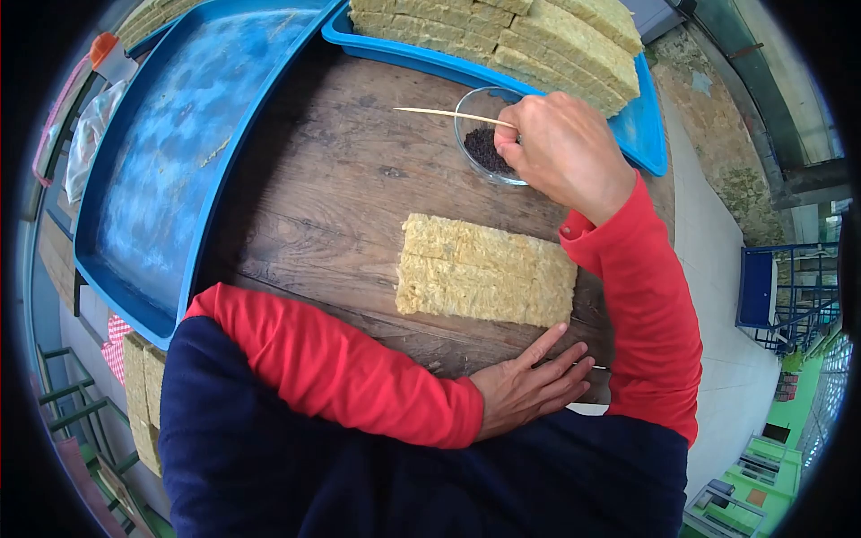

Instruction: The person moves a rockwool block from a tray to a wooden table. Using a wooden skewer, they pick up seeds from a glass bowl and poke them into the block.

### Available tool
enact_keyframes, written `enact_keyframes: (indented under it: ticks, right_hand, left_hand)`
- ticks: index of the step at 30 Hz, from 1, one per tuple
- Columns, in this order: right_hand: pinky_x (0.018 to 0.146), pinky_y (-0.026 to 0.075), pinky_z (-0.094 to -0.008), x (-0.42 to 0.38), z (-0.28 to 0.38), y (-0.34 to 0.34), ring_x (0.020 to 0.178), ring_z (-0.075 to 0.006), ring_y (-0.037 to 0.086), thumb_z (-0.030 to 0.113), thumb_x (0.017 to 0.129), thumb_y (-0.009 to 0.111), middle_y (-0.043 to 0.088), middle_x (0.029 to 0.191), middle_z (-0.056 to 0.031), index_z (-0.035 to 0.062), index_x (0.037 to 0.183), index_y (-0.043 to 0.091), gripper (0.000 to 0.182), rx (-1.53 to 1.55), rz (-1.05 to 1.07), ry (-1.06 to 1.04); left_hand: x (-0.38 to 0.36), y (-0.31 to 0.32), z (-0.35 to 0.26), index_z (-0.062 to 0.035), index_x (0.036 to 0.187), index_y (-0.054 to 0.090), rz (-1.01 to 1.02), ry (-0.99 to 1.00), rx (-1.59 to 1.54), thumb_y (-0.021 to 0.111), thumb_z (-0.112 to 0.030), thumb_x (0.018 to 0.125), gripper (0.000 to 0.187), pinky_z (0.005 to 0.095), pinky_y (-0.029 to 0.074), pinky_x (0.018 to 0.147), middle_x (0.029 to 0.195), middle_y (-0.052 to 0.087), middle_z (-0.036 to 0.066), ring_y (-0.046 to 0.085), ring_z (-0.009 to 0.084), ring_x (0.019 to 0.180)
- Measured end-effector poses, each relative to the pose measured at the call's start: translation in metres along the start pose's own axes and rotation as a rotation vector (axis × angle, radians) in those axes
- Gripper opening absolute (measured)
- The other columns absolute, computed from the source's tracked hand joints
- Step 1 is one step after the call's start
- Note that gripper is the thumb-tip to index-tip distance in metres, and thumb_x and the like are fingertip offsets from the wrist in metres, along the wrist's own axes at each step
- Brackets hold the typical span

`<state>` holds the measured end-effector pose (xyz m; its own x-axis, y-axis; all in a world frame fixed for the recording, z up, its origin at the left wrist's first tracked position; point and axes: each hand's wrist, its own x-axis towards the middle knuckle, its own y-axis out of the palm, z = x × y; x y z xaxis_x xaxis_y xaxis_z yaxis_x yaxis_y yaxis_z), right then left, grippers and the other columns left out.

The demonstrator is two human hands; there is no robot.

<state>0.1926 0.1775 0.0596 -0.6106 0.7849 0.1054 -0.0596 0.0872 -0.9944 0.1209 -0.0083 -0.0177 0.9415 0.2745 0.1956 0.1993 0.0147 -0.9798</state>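
My right hand (569,148) is closed on a thin wooden skewer (439,113), whose pointed end sticks out to the left. Its fingertips dip over the rim of a small glass bowl (465,108) with dark, fine seed-like grains (484,151) inside. What the fingertips do among the grains is hidden. A yellowish rockwool slab (484,269), scored with lines, lies flat on the wooden table (314,170). My left hand (538,381) rests on the table below the slab, fingers outstretched, index fingertip right at its lower right edge.
At the left stands a large blue tray (170,170) with only scraps in it. Another blue tray (646,134) at the back holds stacked rockwool slabs (556,45). More rockwool blocks (143,386) are at the lower left. A blue metal rack (789,291) stands beyond the table, on the right.
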Motion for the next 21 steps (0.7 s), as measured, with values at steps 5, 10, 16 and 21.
enact_keyframes:
  ticks: [5, 10, 16, 21]
  right_hand:
    - [0.058, 0.046, -0.0414, -0.021, -0.004, -0.003, 0.064, -0.0315, 0.061, 0.013, 0.076, 0.068, 0.062, 0.067, -0.0149, 0.0043, 0.077, 0.069, 0.009, 0.086, -0.175, -0.027]
    - [0.056, 0.048, -0.0395, -0.076, 0.018, -0.027, 0.065, -0.0304, 0.062, 0.012, 0.076, 0.068, 0.063, 0.071, -0.0123, 0.0059, 0.079, 0.068, 0.006, 0.255, -0.237, 0.002]
    - [0.048, 0.036, -0.0297, -0.121, 0.032, -0.008, 0.051, -0.0157, 0.046, 0.005, 0.074, 0.072, 0.052, 0.064, -0.0049, 0.0041, 0.082, 0.068, 0.010, 0.593, -0.023, -0.037]
    - [0.049, 0.038, -0.0297, -0.125, 0.037, -0.004, 0.052, -0.0164, 0.049, 0.004, 0.076, 0.071, 0.053, 0.065, -0.0057, 0.0036, 0.084, 0.068, 0.009, 0.596, -0.002, -0.033]
  left_hand:
    - [0.000, 0.000, -0.001, -0.0117, 0.145, 0.030, -0.003, -0.009, 0.032, 0.040, -0.033, 0.092, 0.058, 0.0645, 0.016, 0.110, 0.151, 0.027, 0.012, 0.024, 0.0317, 0.139]
    - [-0.001, 0.002, 0.000, -0.0136, 0.145, 0.030, -0.027, -0.018, 0.062, 0.040, -0.033, 0.092, 0.058, 0.0647, 0.016, 0.110, 0.149, 0.030, 0.012, 0.027, 0.0313, 0.138]
    - [-0.001, 0.005, -0.002, -0.0127, 0.145, 0.031, -0.066, -0.051, 0.054, 0.042, -0.032, 0.090, 0.060, 0.0596, 0.023, 0.109, 0.143, 0.038, 0.011, 0.034, 0.0294, 0.133]
    - [-0.002, 0.007, -0.003, -0.0117, 0.145, 0.032, -0.077, -0.051, 0.033, 0.043, -0.032, 0.089, 0.060, 0.0573, 0.025, 0.109, 0.143, 0.039, 0.010, 0.034, 0.0284, 0.132]
